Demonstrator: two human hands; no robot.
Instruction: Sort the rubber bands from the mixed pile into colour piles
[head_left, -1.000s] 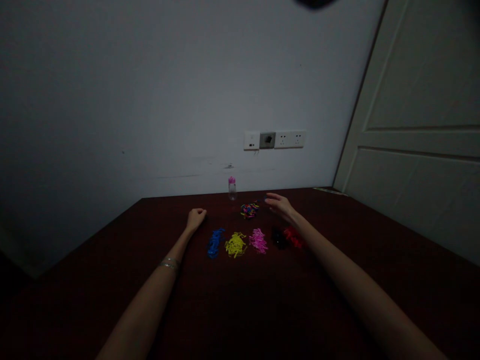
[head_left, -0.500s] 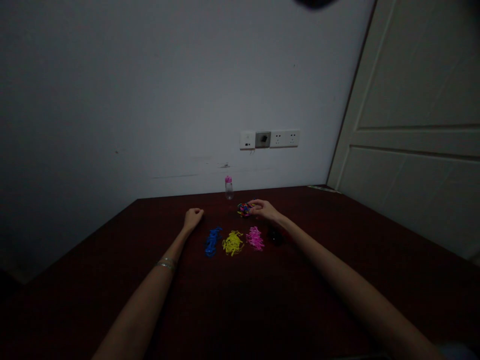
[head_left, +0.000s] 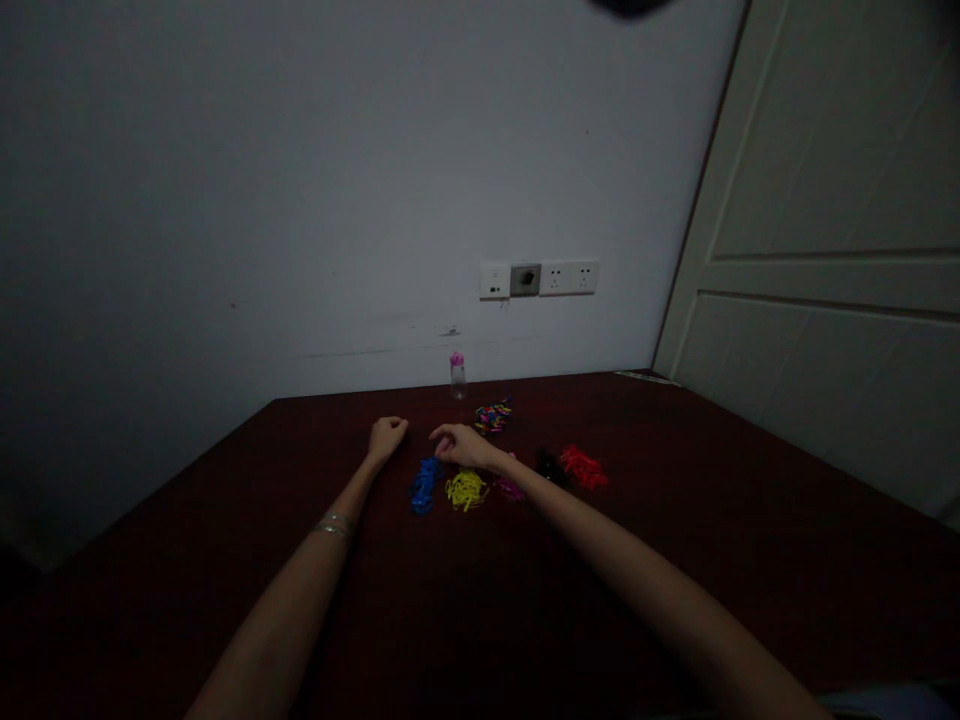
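Observation:
My right hand hovers at the upper end of a pile of blue rubber bands, its thumb and forefinger apart and nothing visible between them. Loosely curled, my left hand rests on the table to the left, and no object shows in it. Under my right wrist lie yellow rubber bands and pink ones, the pink partly hidden by the forearm. Black bands and red bands form piles to the right. Behind them is a mixed, many-coloured heap.
A small clear bottle with a pink top stands behind the heap, close to the wall. Sockets sit on the wall above the dark red table. A pale panelled door rises at the right.
My right hand has moved left and nearer, from the mixed heap to the blue pile. The mixed heap and red pile are now uncovered; the pink pile is partly covered. My left hand stays put.

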